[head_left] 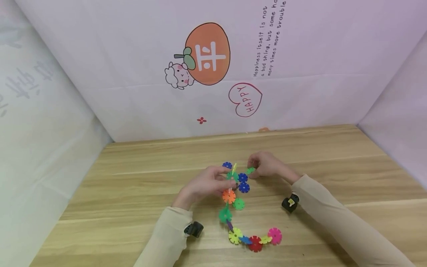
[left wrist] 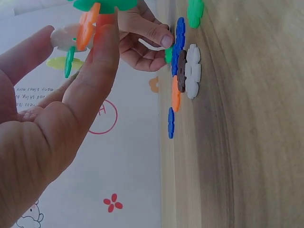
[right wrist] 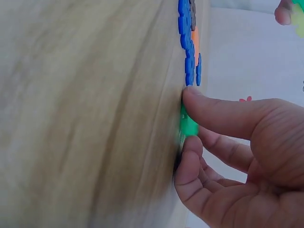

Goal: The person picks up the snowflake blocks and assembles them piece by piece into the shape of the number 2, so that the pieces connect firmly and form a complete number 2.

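Left hand [head_left: 203, 184] grips snowflake-disc chain [head_left: 233, 215] top; right hand [head_left: 267, 165] pinches loose green disc [head_left: 251, 170] on wooden table [head_left: 133, 193]; blue discs [head_left: 243, 183] just beside.

Your right hand [right wrist: 232, 142] hides most of the green piece [right wrist: 187, 126]; the bench [right wrist: 85, 114] beside it is blurred.

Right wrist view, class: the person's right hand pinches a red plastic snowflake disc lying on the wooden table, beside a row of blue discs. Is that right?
Not quite: the colour is wrong. In the right wrist view the right hand pinches a green plastic snowflake disc, not a red one. The rest holds: it lies on the wooden table, beside the row of blue discs.
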Demonstrator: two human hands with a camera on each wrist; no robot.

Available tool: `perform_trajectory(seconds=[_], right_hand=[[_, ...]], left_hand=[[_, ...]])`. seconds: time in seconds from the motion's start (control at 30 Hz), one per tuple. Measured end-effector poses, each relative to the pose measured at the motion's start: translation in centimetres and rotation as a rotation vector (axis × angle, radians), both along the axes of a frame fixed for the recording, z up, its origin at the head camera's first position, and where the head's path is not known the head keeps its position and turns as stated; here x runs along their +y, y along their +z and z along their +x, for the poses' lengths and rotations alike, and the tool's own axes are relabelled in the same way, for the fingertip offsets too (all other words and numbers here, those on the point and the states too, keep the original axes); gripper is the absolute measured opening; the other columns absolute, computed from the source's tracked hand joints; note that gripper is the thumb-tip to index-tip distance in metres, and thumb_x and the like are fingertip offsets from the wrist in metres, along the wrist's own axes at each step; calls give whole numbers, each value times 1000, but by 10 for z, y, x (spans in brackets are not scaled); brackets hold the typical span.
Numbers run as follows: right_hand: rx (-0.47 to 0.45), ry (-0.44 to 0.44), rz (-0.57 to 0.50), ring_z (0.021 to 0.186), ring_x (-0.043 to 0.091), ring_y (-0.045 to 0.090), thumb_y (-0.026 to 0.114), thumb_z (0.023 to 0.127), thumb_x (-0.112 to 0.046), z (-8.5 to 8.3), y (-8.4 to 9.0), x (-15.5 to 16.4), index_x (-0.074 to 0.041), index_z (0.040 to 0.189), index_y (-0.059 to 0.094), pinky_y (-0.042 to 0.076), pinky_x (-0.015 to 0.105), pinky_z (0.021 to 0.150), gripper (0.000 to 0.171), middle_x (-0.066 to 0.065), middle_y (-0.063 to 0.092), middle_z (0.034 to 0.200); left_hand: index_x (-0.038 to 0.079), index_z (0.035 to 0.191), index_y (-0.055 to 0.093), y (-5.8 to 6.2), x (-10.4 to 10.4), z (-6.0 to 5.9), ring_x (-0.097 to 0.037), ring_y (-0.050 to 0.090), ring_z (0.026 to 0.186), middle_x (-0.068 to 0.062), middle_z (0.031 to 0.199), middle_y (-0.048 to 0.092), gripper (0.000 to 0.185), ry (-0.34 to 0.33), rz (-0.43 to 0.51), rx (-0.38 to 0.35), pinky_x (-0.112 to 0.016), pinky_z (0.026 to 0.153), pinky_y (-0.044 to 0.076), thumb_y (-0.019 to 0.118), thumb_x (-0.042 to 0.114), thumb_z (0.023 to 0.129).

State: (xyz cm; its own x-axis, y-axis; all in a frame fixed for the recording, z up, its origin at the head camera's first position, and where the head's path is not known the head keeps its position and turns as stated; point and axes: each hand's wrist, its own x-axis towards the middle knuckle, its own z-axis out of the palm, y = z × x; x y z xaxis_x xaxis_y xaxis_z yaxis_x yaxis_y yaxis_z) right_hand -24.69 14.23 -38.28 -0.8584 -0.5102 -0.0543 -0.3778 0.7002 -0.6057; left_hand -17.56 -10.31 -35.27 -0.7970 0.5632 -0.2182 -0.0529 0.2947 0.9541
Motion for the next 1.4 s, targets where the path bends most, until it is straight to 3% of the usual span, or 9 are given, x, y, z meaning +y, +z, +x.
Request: perform_trajectory(seconds=[0.17,0.33,0.53,0.67,0.9,1.13,1.4], right_hand=[[-41,10,-64,66,16,59,72,80,-2,4,-1,2,-7,90,58,49,30,60,19,5,64,78],[-37,-46,-206,60,20,60,63,89,-1,12,6,0,-5,97,60,51,30,53,9,7,66,76],[-71,-80,-473,72,29,66,63,90,-2,22,24,-9,4,104,60,57,45,65,16,15,67,89],[-74,-82,-556,75,30,68,63,91,-3,28,34,-13,5,106,61,58,45,68,17,16,67,90],[-58,-70,-584,73,22,67,62,92,-4,34,42,-17,1,108,64,58,33,65,17,15,69,88],[-50,-31,-553,74,33,65,62,92,-3,36,44,-18,1,108,66,57,36,66,17,12,69,85],[-50,-12,-541,72,33,63,62,92,-4,38,44,-19,1,107,68,56,36,66,16,10,68,84]], left_hand=[[-5,143,36,-2,0,-1,-22,67,94,-17,108,68,60,-5,6,-5,-37,79,56,62,19,95],[-4,140,41,-3,0,-2,-25,66,95,-17,112,66,53,6,4,-8,-39,79,56,55,26,99],[0,133,52,-4,0,-2,-27,65,96,-14,118,61,47,20,4,-11,-39,79,56,45,35,102],[1,129,55,-4,0,-3,-29,66,97,-17,117,63,49,26,30,-37,-39,79,56,44,40,102],[4,134,53,-5,1,-4,-30,67,96,-19,114,65,49,4,48,-51,-39,76,57,44,39,102],[3,133,53,-6,0,-4,-27,67,93,-18,113,63,47,-3,41,-35,-40,76,57,46,38,101],[4,135,51,-9,1,-5,-27,67,94,-14,120,61,49,-6,20,-28,-41,78,56,51,38,99]])
